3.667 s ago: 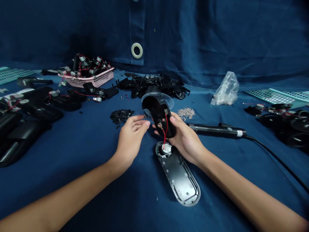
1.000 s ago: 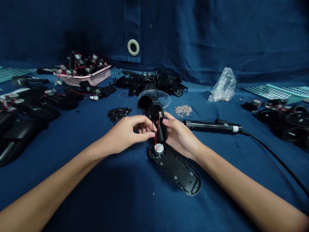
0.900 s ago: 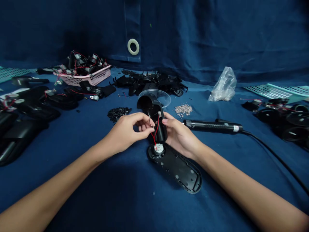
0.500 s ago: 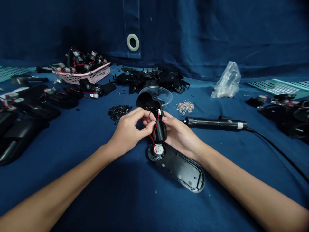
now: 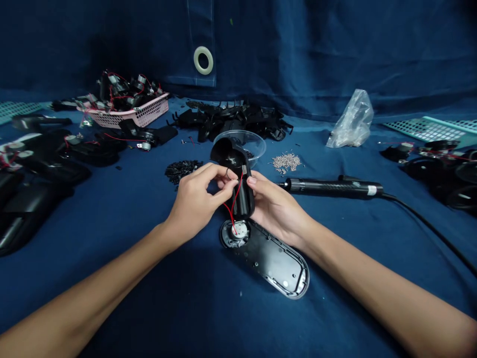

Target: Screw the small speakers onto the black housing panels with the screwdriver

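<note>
My right hand (image 5: 274,199) is wrapped around a black plastic housing (image 5: 244,201), thumb on its near side. The housing's open, hollow end points away from me. A thin black wire (image 5: 227,171) makes a small loop at the pinched thumb and finger of my left hand (image 5: 199,196), beside the housing. Red wire (image 5: 233,206) runs from a small white connector (image 5: 244,169) on the housing down to a round silver motor (image 5: 239,229). That motor sits at one end of a long black cover (image 5: 279,261), which hangs below the housing with its inner side up.
An electric screwdriver (image 5: 331,188) with a cable lies right, near piled screws (image 5: 286,162) and a plastic bag (image 5: 352,119). Small black parts (image 5: 181,171), a clear bowl (image 5: 257,144) and black pieces (image 5: 231,119) lie ahead. A pink basket (image 5: 137,117) of motor assemblies stands left.
The housing and hanging cover have shifted slightly left and tilted a little. Both hands keep their grips, and the left fingers stay pinched beside the housing.
</note>
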{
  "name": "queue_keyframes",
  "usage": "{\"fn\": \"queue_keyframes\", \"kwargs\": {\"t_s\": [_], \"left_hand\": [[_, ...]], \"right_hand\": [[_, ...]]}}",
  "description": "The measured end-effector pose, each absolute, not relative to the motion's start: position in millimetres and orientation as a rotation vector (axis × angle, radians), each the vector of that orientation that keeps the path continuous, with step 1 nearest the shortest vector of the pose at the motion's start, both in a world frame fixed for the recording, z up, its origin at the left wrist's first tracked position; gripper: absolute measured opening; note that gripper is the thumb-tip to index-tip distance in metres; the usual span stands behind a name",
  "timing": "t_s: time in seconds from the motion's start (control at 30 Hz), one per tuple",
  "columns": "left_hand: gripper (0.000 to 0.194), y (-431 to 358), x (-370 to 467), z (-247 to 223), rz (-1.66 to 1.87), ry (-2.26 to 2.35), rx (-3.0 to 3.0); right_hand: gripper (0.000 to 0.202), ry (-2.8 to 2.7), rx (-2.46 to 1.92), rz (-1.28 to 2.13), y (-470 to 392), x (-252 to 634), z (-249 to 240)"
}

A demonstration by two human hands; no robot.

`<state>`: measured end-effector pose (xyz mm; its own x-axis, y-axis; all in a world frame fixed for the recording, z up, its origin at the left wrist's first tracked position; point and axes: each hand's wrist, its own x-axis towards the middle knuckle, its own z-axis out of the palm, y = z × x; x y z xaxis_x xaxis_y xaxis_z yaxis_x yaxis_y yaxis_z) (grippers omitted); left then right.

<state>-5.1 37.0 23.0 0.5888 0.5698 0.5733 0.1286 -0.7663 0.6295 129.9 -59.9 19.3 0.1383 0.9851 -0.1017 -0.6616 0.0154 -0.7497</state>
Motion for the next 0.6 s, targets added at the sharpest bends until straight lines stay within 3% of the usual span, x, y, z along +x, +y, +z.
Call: {"fn": "queue_keyframes", "kwargs": {"t_s": [0.6], "left_hand": [[0.012,47,-10,26,0.92,0.536,2.226]], "right_hand": [[0.014,-0.52,-0.704,1.433,-58,134,3]]}}
